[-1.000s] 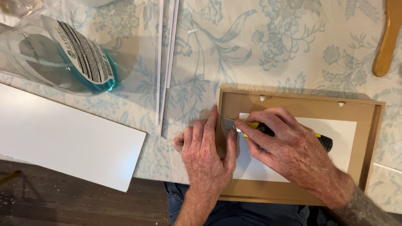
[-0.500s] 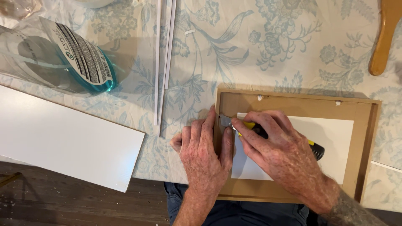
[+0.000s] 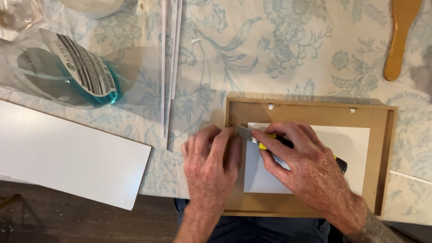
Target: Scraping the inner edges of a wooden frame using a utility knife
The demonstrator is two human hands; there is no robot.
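A shallow wooden picture frame (image 3: 380,135) lies face down on the flowered tablecloth, with a white card (image 3: 348,148) resting inside it. My left hand (image 3: 211,168) lies flat over the frame's left edge, fingers together and pointing up. My right hand (image 3: 306,166) grips a yellow and black utility knife (image 3: 263,140). Its blade tip sits at the card's upper left corner, right beside my left fingertips. Most of the knife's handle is hidden under my right hand.
A white board (image 3: 67,157) overhangs the table's front edge at the left. A clear bottle of blue liquid (image 3: 67,72) lies on its side at the upper left. Thin white strips (image 3: 168,67) run down the middle. A wooden paddle (image 3: 398,40) lies at the upper right.
My right hand has drawn the knife up and left along the card to its upper left corner. My left hand stays pressed on the frame's left edge.
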